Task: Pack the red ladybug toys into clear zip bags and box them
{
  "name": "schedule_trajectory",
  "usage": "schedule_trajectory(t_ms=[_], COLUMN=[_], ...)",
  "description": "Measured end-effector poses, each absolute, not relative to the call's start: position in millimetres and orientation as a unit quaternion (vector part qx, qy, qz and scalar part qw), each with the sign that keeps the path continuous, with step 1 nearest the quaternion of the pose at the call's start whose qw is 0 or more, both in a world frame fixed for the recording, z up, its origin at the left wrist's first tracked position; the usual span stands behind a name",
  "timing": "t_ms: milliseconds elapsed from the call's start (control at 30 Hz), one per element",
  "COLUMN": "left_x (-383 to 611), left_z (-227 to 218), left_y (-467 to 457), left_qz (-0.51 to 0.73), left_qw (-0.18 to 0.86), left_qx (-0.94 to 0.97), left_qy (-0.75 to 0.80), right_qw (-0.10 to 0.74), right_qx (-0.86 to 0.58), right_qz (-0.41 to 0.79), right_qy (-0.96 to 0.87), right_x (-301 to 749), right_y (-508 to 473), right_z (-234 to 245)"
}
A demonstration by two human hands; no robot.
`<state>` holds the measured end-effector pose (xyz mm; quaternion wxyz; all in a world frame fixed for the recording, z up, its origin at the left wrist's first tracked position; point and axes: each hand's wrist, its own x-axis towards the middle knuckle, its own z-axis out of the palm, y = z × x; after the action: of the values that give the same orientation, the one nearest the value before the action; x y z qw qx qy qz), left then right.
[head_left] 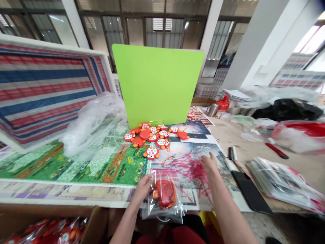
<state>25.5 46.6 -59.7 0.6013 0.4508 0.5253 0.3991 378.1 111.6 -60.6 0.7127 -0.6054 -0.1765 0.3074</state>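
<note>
My left hand [144, 187] grips the edge of a clear plastic bag [162, 198] with an orange crab-shaped toy [165, 193] inside, held at the table's near edge. My right hand [209, 162] reaches forward with fingers spread flat over a heap of thin red strings [189, 167] on the table and holds nothing. A pile of several orange crab toys [152, 137] with dotted white faces lies further back, in front of a green board [157, 84].
A crumpled clear plastic sheet [88, 125] lies left of the toys. A striped panel [40, 88] leans at the left. A cardboard box [50, 227] of bagged toys sits at the lower left. Stacked bags [281, 183], a black phone [250, 193] and a red cutter [276, 150] lie at the right.
</note>
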Motion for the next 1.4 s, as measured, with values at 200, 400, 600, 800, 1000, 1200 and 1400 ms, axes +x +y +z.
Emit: schedule_trajectory(t_ms=[200, 400, 600, 800, 1000, 1200, 1400], left_x=[22, 18, 17, 20, 19, 18, 26], left_z=[-48, -49, -51, -47, -35, -36, -41], left_y=[41, 40, 38, 39, 36, 36, 36], left_qz=[0.377, 0.395, 0.433, 0.428, 0.424, 0.439, 0.446], left_qw=[0.669, 0.696, 0.701, 0.702, 0.707, 0.720, 0.679], left_qx=[0.395, 0.355, 0.310, 0.311, 0.306, 0.298, 0.306], left_qy=[0.505, 0.483, 0.474, 0.477, 0.476, 0.447, 0.497], right_qw=[0.750, 0.405, 0.403, 0.440, 0.435, 0.427, 0.426], right_qx=[-0.605, -0.547, -0.509, -0.490, -0.513, -0.516, -0.494], right_qz=[0.181, 0.479, 0.574, 0.621, 0.631, 0.620, 0.629], right_qy=[-0.198, -0.554, -0.499, -0.425, -0.387, -0.410, -0.423], right_x=[353, 276, 241, 254, 254, 253, 253], right_y=[96, 67, 58, 56, 53, 54, 48], right_z=[-49, -50, -66, -49, -50, -47, -37])
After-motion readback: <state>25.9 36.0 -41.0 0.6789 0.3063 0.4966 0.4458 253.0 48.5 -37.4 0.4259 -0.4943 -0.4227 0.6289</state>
